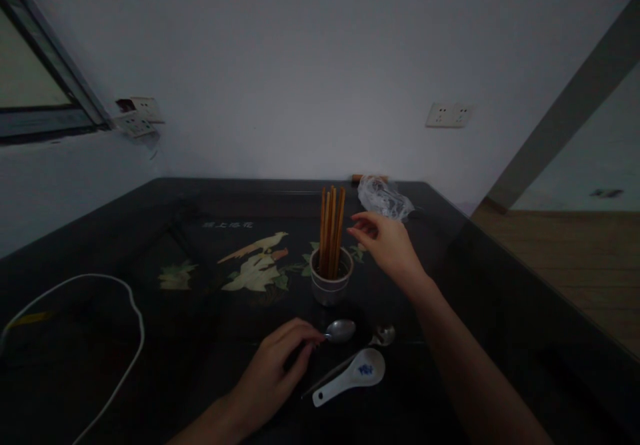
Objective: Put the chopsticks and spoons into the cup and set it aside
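Observation:
My left hand (273,372) pinches the handle of a metal spoon (340,330) just above the dark table (150,232). Behind the spoon stands a small cup (331,283) holding several wooden chopsticks (332,232) upright. My right hand (385,242) hovers beside the chopsticks' upper ends, fingers loosely spread and holding nothing. A white ceramic spoon (353,376) with a blue mark lies in front, and a second metal spoon (384,336) lies next to it on the right.
A crumpled clear plastic bag (384,198) lies at the table's far edge. A white cable (125,312) loops over the left side. Bird and leaf inlay (255,262) decorates the tabletop. Wall sockets (447,114) are behind; wooden floor (575,258) is to the right.

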Demonstrator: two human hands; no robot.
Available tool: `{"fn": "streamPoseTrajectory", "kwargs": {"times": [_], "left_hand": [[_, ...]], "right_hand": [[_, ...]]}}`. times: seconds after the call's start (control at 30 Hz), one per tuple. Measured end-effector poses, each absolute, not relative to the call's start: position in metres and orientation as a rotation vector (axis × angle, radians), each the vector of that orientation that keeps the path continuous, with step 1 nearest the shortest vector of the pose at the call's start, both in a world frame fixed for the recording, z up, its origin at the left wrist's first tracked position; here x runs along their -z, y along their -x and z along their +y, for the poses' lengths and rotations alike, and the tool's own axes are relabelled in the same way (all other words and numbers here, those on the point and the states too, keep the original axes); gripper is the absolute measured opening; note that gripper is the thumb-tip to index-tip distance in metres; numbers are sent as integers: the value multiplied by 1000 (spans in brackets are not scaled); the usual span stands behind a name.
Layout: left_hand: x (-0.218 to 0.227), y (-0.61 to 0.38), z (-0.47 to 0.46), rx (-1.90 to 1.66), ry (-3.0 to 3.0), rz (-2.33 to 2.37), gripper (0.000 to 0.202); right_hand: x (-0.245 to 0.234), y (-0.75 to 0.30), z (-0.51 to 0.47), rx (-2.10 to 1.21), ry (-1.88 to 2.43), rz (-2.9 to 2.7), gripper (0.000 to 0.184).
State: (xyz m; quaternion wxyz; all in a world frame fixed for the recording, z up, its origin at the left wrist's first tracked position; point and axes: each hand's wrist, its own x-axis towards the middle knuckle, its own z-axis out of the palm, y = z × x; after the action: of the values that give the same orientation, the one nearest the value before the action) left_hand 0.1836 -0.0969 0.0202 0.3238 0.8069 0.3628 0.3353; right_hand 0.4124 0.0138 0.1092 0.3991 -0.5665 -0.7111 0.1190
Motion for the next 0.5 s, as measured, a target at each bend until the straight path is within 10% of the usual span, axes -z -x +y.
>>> {"fn": "streamPoseTrajectory", "kwargs": {"times": [0.5], "left_hand": [[-10,-179,-88,-588,-2372,1200,21]], "right_hand": [[-58,-445,-102,-552,1686,-1886,13]]}}
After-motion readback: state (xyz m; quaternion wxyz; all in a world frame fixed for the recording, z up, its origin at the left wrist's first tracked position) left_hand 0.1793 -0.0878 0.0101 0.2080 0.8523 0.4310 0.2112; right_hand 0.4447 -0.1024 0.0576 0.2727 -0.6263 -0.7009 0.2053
